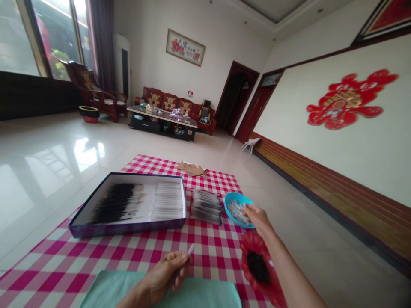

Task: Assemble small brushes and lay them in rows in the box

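Above a pale green cloth [109, 288], my left hand [168, 269] is closed round a slim pen, whose clear end [191, 249] sticks out past the thumb; the rest of it is mostly hidden. My right hand [257, 217] reaches to a blue bowl [239, 196] of small clear plastic pieces [236, 210]. Its fingertips are pinched at the bowl's near right side, and what lies between them cannot be made out. Just left of that bowl lies a stack of clear, dark-ended pens [206, 206].
A shallow dark-blue box [128, 228] holds rows of black pens [114, 203] and clear tubes [167, 201]. Under my right forearm is a red scalloped bowl [245, 246] with small black pieces [257, 266]. Torn cardboard [192, 169] lies at the far edge of the checked tablecloth [218, 252].
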`<state>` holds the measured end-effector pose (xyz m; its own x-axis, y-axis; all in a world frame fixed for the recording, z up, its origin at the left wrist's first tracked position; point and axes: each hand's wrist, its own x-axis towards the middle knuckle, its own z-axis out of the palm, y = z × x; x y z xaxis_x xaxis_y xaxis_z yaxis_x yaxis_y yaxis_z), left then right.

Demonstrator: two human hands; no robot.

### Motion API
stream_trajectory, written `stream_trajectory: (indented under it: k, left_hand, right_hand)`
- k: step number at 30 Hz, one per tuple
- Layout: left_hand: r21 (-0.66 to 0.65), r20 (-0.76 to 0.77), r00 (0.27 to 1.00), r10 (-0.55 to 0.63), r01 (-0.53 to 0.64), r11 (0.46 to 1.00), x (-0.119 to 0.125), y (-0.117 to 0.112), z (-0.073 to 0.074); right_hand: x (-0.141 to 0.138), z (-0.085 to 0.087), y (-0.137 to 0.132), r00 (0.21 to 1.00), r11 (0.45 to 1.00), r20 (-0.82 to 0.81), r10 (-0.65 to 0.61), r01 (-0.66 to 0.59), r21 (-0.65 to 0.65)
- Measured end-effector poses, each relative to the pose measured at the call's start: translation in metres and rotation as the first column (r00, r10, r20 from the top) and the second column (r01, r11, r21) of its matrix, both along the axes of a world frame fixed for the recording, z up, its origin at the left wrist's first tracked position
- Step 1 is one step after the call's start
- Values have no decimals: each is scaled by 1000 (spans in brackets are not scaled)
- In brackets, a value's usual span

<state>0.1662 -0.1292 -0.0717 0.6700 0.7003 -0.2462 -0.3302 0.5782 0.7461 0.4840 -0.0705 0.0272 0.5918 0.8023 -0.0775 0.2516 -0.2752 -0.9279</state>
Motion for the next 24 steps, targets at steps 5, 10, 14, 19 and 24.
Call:
stream_trajectory:
  k: [5, 10, 14, 19, 24]
  left_hand:
    - [-20, 34, 999, 17, -17, 1000, 0, -1, -4]
    - [-14, 39, 999, 8, -8, 1000, -1, 1, -4]
    - [-7, 56, 998, 11, -11, 1000, -1, 3, -6]
    - [-35, 68, 997, 26, -23, 999, 2, -1, -10]
    - [209, -43, 999, -26, 34, 977, -9, 1, 15]
  right_hand:
    - [11, 4, 26, 997, 998, 64, -50, 48, 28]
    - [-16, 2, 17, 996, 985, 89, -23, 7, 171]
    - [-74, -13, -12, 990, 960, 87, 112, -131, 248]
    - [-147, -62, -56, 963, 923, -10, 271, -257, 286]
    - [-160, -93, -68, 976, 951, -89, 198, -169, 261]
